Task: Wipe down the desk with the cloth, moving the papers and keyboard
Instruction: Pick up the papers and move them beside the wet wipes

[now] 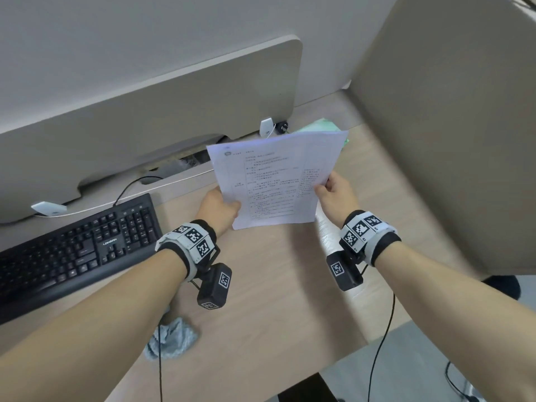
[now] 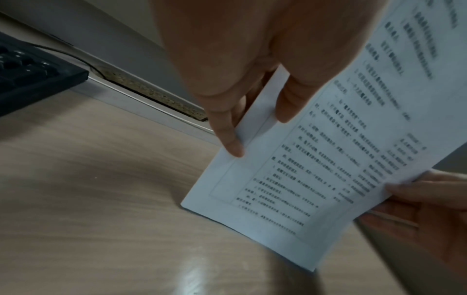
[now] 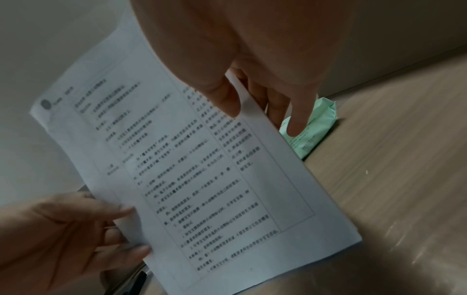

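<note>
Light wood-grain desk top (image 1: pixel 261 285) ran from 6 toward 1 o'clock. Beige partition panel (image 1: pixel 174 111) stood along the rear edge, 9 to 12 o'clock; taller beige panel (image 1: pixel 449 140) at 3 o'clock. Grey floor (image 1: pixel 420 367) at 5 o'clock. Glare patch on the wood.

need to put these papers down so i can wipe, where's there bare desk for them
Bare wood lies under the white printed papers, between the black keyboard and the beige right partition, forward of the pale green packet. It is crowded on the left by the keyboard and near the front edge by the crumpled grey cloth.
</note>
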`<state>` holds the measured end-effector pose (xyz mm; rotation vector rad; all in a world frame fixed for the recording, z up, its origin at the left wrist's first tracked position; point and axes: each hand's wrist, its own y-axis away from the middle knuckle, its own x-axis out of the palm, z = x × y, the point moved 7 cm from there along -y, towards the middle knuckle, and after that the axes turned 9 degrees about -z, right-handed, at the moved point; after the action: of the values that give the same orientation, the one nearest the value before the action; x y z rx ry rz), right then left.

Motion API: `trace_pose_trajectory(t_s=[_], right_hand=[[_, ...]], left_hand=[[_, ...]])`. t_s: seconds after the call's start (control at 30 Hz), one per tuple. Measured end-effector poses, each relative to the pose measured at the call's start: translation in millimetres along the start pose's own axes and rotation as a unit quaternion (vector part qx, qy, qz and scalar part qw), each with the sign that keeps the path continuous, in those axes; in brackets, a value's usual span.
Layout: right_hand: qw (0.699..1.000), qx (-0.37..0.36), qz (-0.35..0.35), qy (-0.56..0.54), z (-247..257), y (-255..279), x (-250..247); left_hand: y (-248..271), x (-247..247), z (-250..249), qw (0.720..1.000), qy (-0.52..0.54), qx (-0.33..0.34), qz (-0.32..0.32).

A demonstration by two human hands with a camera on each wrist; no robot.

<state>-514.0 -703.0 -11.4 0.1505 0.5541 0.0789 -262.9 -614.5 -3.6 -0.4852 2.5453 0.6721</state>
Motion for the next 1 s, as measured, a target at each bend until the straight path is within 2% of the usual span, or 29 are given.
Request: trace_pose_trajectory(t_s=[0.13, 0.27, 0.43, 0.57, 0.63, 0.83, 1.0], right_hand=[[1.000, 0.012, -0.008, 0.006, -3.9, 0.2, -3.1], [0.999, 0.014, -0.039, 0.023, -9.4, -10.3, -32.5], [0.988, 0.064, -0.066, 0.122, -50.0, -30.4, -93.7], [0.964, 0.134, -0.055, 0.221, -93.3, -40.9, -141.6], [0.952, 0.157, -0.046, 0.257, -112.8, -46.2, -157.6], [0.928, 0.204, -0.027, 0.310, -155.3, -63.6, -179.0], [0.925, 0.220, -0.042, 0.306, -173.6, -76.5, -183.6]], left_hand=[[-1.9, 9.2, -1.7, 1.000, 0.005, 0.000, 0.012], [-2.0, 33.9, -15.1, 0.999, 0.020, -0.002, 0.039], [9.9, 105.3, -22.7, 0.990, 0.034, -0.062, 0.122], [28.9, 173.8, -24.9, 0.967, 0.015, -0.126, 0.223], [34.5, 205.3, -25.6, 0.955, 0.011, -0.159, 0.251], [34.3, 270.4, -29.4, 0.933, 0.038, -0.230, 0.274], [17.6, 294.3, -35.5, 0.945, 0.011, -0.222, 0.240]])
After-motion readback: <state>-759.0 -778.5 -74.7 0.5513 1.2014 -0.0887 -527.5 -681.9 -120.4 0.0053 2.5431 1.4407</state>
